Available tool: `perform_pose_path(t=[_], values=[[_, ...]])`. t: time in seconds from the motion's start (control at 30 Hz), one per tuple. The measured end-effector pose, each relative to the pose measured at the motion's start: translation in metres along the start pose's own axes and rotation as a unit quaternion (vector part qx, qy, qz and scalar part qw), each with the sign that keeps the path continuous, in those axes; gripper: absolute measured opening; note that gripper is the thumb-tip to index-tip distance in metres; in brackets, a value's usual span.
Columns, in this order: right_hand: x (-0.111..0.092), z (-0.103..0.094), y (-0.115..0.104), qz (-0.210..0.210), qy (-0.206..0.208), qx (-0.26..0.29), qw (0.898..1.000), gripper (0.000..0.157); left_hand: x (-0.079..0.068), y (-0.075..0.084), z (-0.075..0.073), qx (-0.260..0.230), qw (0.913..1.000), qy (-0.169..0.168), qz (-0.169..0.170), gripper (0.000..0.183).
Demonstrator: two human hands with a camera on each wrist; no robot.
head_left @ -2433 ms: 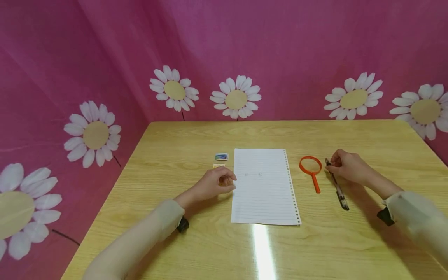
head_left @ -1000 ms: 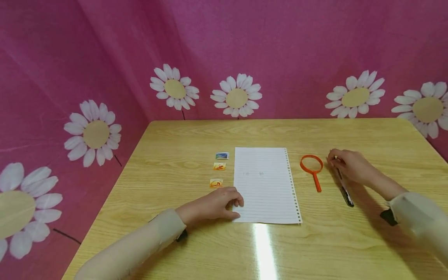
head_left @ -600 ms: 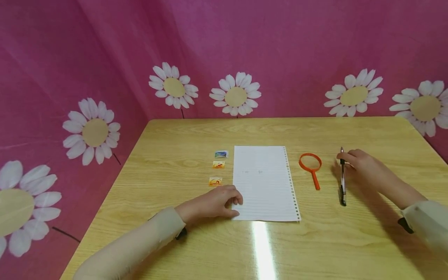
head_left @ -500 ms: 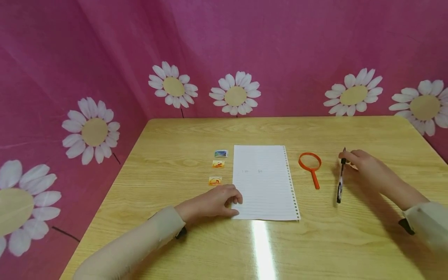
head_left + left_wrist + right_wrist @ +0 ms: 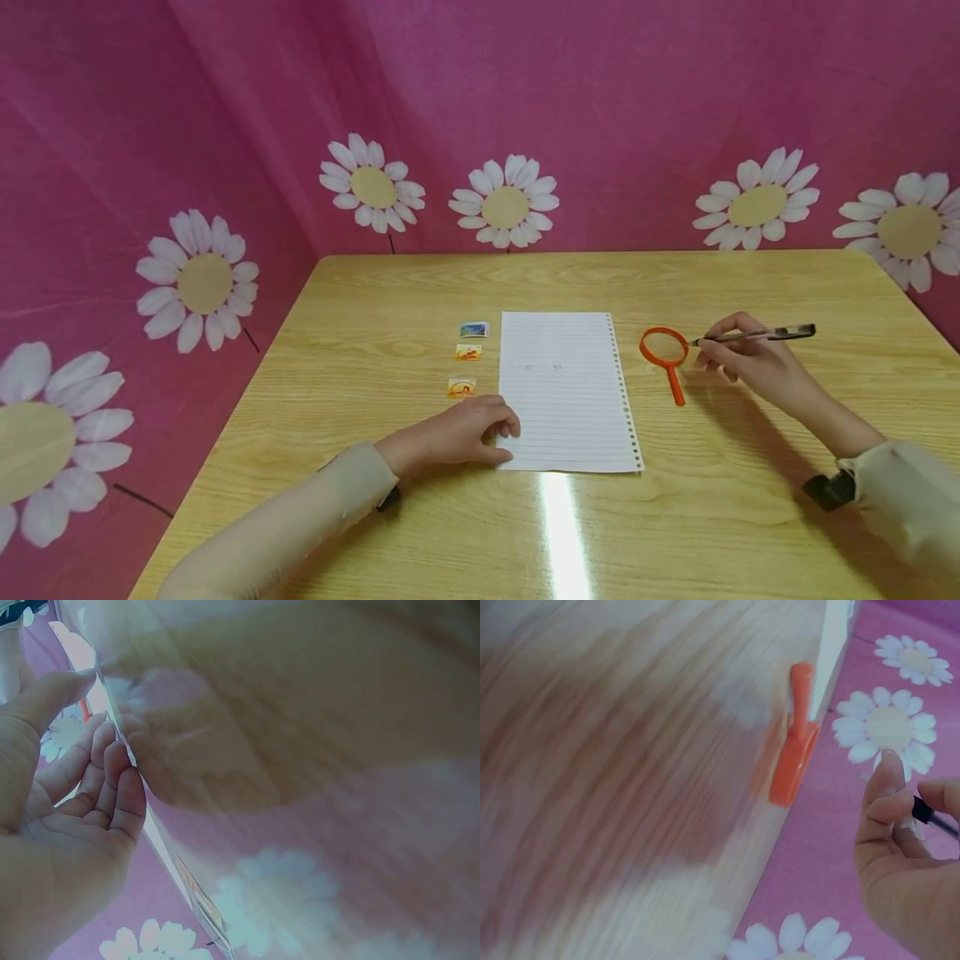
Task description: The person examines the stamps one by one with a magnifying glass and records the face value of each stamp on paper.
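My right hand (image 5: 757, 360) pinches a pen (image 5: 783, 333) above the table, its tip pointing left and its rear end sticking out to the right. In the right wrist view the thumb and fingers meet near the pen's dark grip (image 5: 922, 811). Just left of that hand lies a red magnifying glass (image 5: 677, 387). My left hand (image 5: 459, 433) rests at the lower left edge of a lined sheet of paper (image 5: 566, 417), fingers loosely bent and holding nothing. Faint handwritten figures show on the sheet. Small stamp-like pictures, one blue (image 5: 474, 330) and two yellow-orange (image 5: 468, 352), lie left of the paper.
The wooden table (image 5: 375, 333) is glossy, with a bright reflection below the paper. A pink curtain (image 5: 615, 125) printed with white daisies hangs behind it and along its left side.
My right hand has lifted the pen off the table and turned it from lengthwise to nearly level, tip left. My left hand slid down the paper's left edge earlier, then stayed.
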State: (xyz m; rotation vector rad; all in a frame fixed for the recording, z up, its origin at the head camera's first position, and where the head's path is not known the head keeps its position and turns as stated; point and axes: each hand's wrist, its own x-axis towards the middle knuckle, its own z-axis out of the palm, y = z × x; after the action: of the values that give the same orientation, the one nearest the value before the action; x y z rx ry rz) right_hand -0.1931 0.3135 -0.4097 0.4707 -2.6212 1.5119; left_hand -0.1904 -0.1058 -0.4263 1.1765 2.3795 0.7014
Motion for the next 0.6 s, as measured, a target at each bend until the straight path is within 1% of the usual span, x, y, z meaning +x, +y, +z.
perform_pose_path(t=[0.1, 0.13, 0.17, 0.2, 0.27, 0.33, 0.4, 0.43, 0.53, 0.6], values=[[0.001, 0.004, -0.007, 0.052, -0.001, -0.006, 0.999, 0.008, 0.000, 0.000, 0.000, 0.001, 1.0000, 0.002, 0.002, 0.022], [0.001, 0.005, -0.009, 0.061, 0.001, -0.021, 0.998, 0.008, 0.000, 0.000, 0.000, 0.002, 1.0000, 0.003, 0.002, 0.022], [0.001, 0.007, -0.011, 0.068, 0.001, -0.017, 0.998, 0.008, 0.000, 0.000, 0.000, 0.003, 1.0000, 0.003, 0.002, 0.022], [0.002, 0.009, -0.012, 0.071, -0.001, -0.006, 0.997, 0.006, -0.001, 0.000, 0.000, 0.003, 1.0000, 0.003, 0.002, 0.022], [0.003, 0.012, -0.014, 0.076, -0.005, 0.041, 0.996, 0.002, 0.000, 0.000, 0.001, 0.004, 1.0000, 0.003, 0.002, 0.022], [0.004, 0.016, -0.014, 0.081, -0.011, 0.091, 0.993, 0.007, 0.000, 0.000, 0.001, 0.005, 1.0000, 0.003, 0.002, 0.022], [0.005, 0.021, -0.014, 0.093, -0.013, 0.118, 0.989, 0.011, 0.000, 0.000, 0.001, 0.006, 1.0000, 0.004, 0.002, 0.022], [0.005, 0.023, -0.014, 0.103, -0.014, 0.127, 0.986, 0.013, 0.000, 0.000, 0.001, 0.006, 1.0000, 0.004, 0.002, 0.022], [0.006, 0.030, -0.016, 0.135, -0.015, 0.121, 0.983, 0.013, 0.000, 0.000, 0.001, 0.007, 1.0000, 0.004, 0.001, 0.022], [0.007, 0.036, -0.019, 0.141, -0.018, 0.113, 0.983, 0.012, 0.000, 0.000, 0.001, 0.009, 1.0000, 0.003, 0.000, 0.022]])
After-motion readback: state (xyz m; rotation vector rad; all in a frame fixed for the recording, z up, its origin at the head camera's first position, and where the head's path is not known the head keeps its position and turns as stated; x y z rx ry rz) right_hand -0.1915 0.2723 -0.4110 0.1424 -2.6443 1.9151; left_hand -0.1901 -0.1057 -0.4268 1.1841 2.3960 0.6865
